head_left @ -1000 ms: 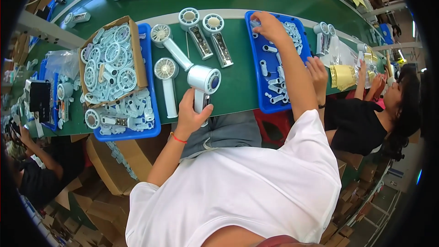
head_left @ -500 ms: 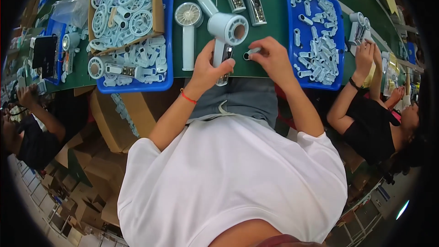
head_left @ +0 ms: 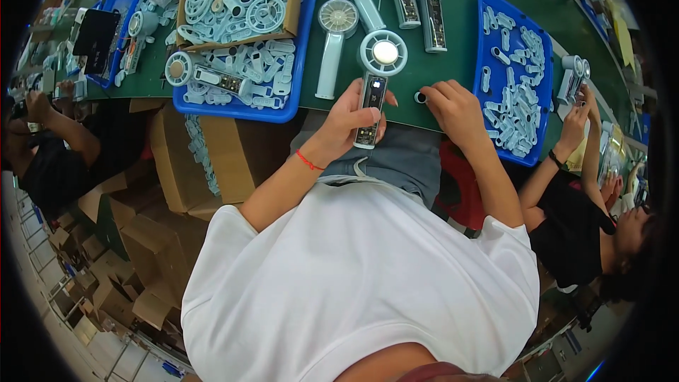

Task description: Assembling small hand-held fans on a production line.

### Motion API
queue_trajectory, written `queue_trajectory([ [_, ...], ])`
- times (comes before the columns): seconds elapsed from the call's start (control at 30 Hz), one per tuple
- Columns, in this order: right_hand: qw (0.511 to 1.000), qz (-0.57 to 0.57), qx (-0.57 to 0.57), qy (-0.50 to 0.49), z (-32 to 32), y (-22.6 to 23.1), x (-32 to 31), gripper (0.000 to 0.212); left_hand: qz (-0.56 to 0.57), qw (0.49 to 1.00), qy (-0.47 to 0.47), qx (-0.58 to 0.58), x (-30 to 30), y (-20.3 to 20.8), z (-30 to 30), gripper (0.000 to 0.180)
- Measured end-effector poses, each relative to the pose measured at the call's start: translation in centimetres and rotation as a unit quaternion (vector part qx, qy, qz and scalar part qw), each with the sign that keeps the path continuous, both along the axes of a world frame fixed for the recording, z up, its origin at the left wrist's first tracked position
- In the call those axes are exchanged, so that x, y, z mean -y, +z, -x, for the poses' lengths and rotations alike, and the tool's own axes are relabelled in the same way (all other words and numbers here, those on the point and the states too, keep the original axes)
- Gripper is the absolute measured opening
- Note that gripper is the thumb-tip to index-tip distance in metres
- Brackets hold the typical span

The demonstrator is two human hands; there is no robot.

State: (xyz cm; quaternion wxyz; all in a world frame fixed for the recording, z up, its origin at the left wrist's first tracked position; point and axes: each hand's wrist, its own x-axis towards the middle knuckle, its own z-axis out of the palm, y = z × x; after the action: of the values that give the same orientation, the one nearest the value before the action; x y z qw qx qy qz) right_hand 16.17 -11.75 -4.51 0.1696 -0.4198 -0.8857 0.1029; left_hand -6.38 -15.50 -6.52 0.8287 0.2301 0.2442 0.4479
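My left hand (head_left: 348,117) is wrapped round the handle of a light blue handheld fan (head_left: 376,86). The handle's front is uncovered, so a circuit board shows inside, and the round head with a pale centre disc points up at me. At the table edge to the right, my right hand (head_left: 458,110) has its fingers pinched on a small light blue piece with a dark round end (head_left: 420,97); most of that piece is hidden by the fingers. Left of the held fan lies another fan with a closed handle (head_left: 330,64).
Beyond my hands lie more fans, two with open handles (head_left: 433,21). A blue tray (head_left: 541,143) of small handle pieces is on the right. On the left, another blue tray (head_left: 272,114) carries a cardboard box (head_left: 293,10) of rings. People work at both sides.
The fan in my left hand has been turned, so its open handle and pale disc now face me. My right hand stays near the table edge with the small piece. The view has shifted.
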Motion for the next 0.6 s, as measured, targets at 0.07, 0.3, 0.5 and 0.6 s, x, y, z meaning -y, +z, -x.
queue_trajectory([
  [0.07, 0.999, 0.031, -0.023, -0.005, 0.8, 1.4, 0.2, 0.025, -0.019, 0.999, 0.019, -0.029, 0.3, 0.2, -0.2, 0.058],
  [0.3, 0.775, 0.419, -0.438, -0.178, 4.9, 3.0, 2.5, 0.031, -0.067, 0.986, 0.060, -0.139, -0.2, 0.0, -1.1, 0.079],
  [0.5, 0.763, 0.378, -0.468, -0.235, 5.7, 1.8, 3.5, 0.032, -0.120, 0.963, 0.045, -0.238, -0.1, -0.6, -1.5, 0.090],
  [0.6, 0.800, 0.351, -0.413, -0.258, 5.9, 2.0, 3.5, 0.028, -0.143, 0.944, 0.053, -0.291, 0.1, -0.6, -1.6, 0.091],
])
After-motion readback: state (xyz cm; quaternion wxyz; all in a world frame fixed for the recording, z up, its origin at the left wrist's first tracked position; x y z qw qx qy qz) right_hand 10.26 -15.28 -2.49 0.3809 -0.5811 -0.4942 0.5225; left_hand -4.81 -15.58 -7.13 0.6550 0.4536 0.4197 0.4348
